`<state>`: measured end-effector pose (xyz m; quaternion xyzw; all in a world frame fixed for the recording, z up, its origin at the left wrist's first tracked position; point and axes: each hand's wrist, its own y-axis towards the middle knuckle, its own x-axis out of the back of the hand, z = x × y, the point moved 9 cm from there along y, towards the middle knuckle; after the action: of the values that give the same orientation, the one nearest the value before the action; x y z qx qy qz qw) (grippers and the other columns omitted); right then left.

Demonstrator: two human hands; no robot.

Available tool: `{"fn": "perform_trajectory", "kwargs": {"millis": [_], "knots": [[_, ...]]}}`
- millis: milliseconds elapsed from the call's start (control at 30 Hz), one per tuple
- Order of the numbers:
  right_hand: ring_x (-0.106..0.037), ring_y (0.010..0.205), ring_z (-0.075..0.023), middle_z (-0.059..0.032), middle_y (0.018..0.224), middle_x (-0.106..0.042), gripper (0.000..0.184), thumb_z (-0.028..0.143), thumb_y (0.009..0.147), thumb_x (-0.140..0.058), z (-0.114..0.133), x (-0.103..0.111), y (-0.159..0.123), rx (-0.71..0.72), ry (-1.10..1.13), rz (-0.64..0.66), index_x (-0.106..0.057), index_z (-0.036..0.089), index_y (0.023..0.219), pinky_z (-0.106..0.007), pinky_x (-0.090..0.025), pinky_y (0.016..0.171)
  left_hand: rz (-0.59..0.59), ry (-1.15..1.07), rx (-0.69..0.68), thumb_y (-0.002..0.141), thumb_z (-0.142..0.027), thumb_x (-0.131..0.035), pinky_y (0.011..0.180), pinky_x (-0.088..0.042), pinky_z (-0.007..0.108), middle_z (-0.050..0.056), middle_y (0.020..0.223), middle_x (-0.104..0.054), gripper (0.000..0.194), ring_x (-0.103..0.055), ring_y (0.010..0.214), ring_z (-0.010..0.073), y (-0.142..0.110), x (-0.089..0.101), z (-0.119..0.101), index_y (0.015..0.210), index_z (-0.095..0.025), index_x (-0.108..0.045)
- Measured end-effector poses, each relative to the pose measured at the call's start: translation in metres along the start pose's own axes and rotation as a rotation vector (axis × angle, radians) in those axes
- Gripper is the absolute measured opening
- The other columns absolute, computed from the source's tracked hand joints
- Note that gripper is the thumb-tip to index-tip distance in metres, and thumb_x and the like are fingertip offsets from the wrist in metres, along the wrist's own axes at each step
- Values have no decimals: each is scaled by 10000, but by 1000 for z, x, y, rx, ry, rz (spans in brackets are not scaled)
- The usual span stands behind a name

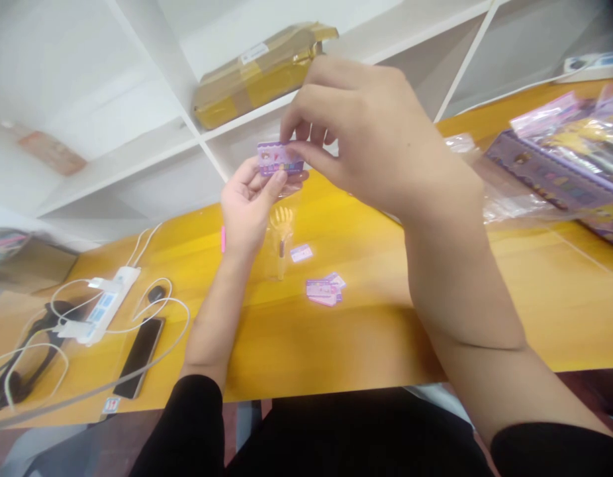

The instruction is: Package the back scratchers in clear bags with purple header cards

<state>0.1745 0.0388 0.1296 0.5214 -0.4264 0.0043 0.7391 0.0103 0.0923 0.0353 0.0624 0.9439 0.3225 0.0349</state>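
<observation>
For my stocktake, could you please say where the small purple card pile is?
In the head view, the pile lies centrally on the yellow wooden table, just below and right of a single purple card.

Card [275, 158] partly behind right hand [356, 129]

Left sleeve [185, 421] black, plain, hem softly curved around arm. Right sleeve [549, 450] same black, hem likewise curved, near elbow. Black garment [361, 434] at lower middle, folds lost in dark cloth. Left hand [247, 205] and right hand [366, 126] bare, forearms bare up to hems. Small pink strip [223, 239] at left wrist's outer edge; unclear whether worn.
</observation>
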Motion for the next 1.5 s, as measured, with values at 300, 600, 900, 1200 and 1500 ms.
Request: {"fn": "perform_trajectory", "kwargs": {"millis": [300, 600, 900, 1200, 1500], "knots": [[-634, 953, -202, -72, 1183, -677, 168, 287, 1069, -600, -1, 3, -2, -54, 39, 44, -739, 207, 1018, -360, -488, 895, -7, -8, -18, 911, -576, -952, 964, -763, 396, 43, 1089, -874, 457, -878, 1057, 258, -1, 1, 0, 1214, -271, -798], [-628, 927, -200, -78, 1201, -637, 198, 376, 1079, -598, 2, -5, -4, -52, 44, 109, -727, 227, 1097, -378, -505, 891, 13, -43, -31, 922, -539, -959, 1069, -734, 414, 49, 1127, -875, 391, -854, 1211, 283, 1, 0, -3, 1159, -267, -807], [-614, 919, -178, -79, 1217, -625, 227, 380, 1103, -601, 4, -5, -4, -29, 91, 106, -726, 211, 1190, -371, -498, 898, 19, -85, -18, 920, -518, -960, 972, -753, 365, 44, 1091, -882, 376, -875, 1003, 221, 0, -4, -8, 1143, -259, -800], [-608, 869, -153, -49, 1128, -660, 170, 316, 1099, -605, 8, 1, -5, 29, 106, 39, -724, 195, 1102, -331, -470, 831, 37, -50, -15, 933, -584, -929, 939, -758, 395, 62, 1130, -868, 430, -868, 1017, 239, 1, -4, -5, 1179, -266, -778], [-605, 903, -163, -67, 1136, -662, 232, 358, 1122, -573, 9, -2, -6, 12, 76, 68, -741, 197, 1128, -349, -462, 851, 25, -35, -18, 923, -613, -927, 938, -752, 397, 51, 1095, -854, 472, -865, 1039, 248, 0, -3, -3, 1193, -263, -762]]}}
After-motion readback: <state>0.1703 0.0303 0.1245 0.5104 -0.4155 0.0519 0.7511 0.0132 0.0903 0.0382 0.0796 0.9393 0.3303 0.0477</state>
